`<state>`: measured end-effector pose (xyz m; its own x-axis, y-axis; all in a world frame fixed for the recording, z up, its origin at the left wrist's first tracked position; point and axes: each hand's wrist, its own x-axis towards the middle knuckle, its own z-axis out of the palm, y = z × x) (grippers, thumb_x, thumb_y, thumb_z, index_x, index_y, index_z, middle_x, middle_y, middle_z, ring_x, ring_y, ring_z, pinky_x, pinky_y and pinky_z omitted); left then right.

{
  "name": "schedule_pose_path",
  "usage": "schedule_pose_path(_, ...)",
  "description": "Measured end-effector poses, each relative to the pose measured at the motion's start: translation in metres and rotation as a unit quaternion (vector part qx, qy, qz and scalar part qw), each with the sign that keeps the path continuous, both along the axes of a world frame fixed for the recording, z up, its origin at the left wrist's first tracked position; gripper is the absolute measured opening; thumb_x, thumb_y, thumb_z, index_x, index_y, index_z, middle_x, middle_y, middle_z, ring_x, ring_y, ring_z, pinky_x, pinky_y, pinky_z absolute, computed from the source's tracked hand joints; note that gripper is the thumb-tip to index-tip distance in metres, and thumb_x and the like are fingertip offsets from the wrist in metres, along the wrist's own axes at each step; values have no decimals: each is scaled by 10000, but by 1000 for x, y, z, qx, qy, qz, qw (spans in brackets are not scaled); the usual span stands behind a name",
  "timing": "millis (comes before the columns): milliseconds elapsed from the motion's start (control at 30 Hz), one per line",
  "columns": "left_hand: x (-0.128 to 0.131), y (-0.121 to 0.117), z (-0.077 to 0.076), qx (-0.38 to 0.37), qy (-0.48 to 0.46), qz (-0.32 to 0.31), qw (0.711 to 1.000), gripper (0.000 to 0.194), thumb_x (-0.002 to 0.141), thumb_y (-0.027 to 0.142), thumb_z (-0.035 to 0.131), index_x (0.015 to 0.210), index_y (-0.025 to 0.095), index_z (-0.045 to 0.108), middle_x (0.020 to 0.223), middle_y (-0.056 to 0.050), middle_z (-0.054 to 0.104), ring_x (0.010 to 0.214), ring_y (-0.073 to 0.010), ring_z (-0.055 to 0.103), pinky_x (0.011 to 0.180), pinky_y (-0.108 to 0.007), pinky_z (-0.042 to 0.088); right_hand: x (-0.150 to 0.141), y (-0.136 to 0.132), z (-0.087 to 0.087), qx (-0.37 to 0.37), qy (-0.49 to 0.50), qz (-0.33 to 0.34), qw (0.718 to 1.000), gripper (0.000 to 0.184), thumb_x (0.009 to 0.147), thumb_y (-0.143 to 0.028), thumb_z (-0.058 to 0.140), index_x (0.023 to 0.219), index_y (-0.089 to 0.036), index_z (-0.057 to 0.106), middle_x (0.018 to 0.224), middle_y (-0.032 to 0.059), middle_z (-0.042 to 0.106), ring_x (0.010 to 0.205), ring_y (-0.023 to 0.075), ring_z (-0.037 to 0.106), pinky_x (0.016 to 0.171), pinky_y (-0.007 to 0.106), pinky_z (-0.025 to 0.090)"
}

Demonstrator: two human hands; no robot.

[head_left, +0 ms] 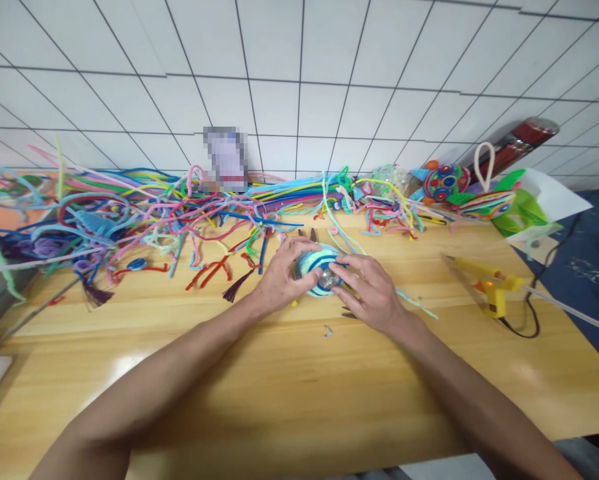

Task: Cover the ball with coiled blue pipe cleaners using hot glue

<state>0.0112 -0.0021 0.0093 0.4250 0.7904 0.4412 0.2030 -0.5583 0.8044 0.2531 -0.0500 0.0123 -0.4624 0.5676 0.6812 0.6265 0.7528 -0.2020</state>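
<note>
A round coil of blue and mint-green pipe cleaners point(321, 250) sits between my two hands over the middle of the wooden table. Its centre looks clear and shiny. My left hand point(285, 277) grips the left rim, thumb across the near side. From the right, my right hand point(372, 290) has its fingers bent onto the coil and its middle. A loose mint pipe cleaner point(419, 305) sticks out past my right wrist. Dark pointed tips of a tool point(313, 235) show behind the coil; most of that tool is hidden.
Many coloured pipe cleaners point(144, 220) lie heaped along the tiled wall. A yellow glue gun point(496, 293) with a black cord rests at the right. Behind it are a colourful pipe-cleaner ornament point(446, 183) and a red cylinder point(522, 143). A purple tassel point(239, 285) lies left of my hands.
</note>
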Motion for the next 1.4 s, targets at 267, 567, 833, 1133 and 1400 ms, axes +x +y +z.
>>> schedule_pose_path(267,3,-3,0,51,12,38,998,293,953,275,679,1241,225,658,1267,-110,689,1233,-274,650,1126,-497,531,-4,-2,1,41,-8,-11,999,623,977,-191,747,1564,-245,546,1289,157,750,1169,298,738,966,482,646)
schedule_pose_path(567,3,-4,0,77,22,49,996,277,975,289,668,1244,222,655,1260,-110,695,1244,-275,654,1126,-494,520,-4,-4,0,29,-10,-17,999,628,989,-188,732,1584,-241,540,1311,172,732,1196,300,729,991,489,642)
schedule_pose_path(833,-3,-2,6,43,15,-9,999,243,1098,340,532,1273,230,661,1324,-106,669,1303,-246,615,1182,-463,476,-6,-5,2,38,-21,-25,999,585,997,-200,719,1560,-231,563,1288,163,736,1184,304,722,985,487,639)
schedule_pose_path(1133,-8,4,11,-27,19,-44,998,282,1075,404,624,1292,226,645,1378,-116,658,1336,-261,618,1189,-468,478,-6,-5,-1,27,-14,-25,999,617,998,-206,715,1586,-259,537,1306,166,733,1196,309,724,977,501,638)
schedule_pose_path(1400,-9,5,12,-35,27,-53,998,266,1066,401,611,1281,244,620,1355,-105,665,1330,-266,598,1188,-482,469,-6,-5,0,33,-17,-21,999,626,993,-195,722,1589,-239,535,1293,175,729,1183,310,720,975,501,641)
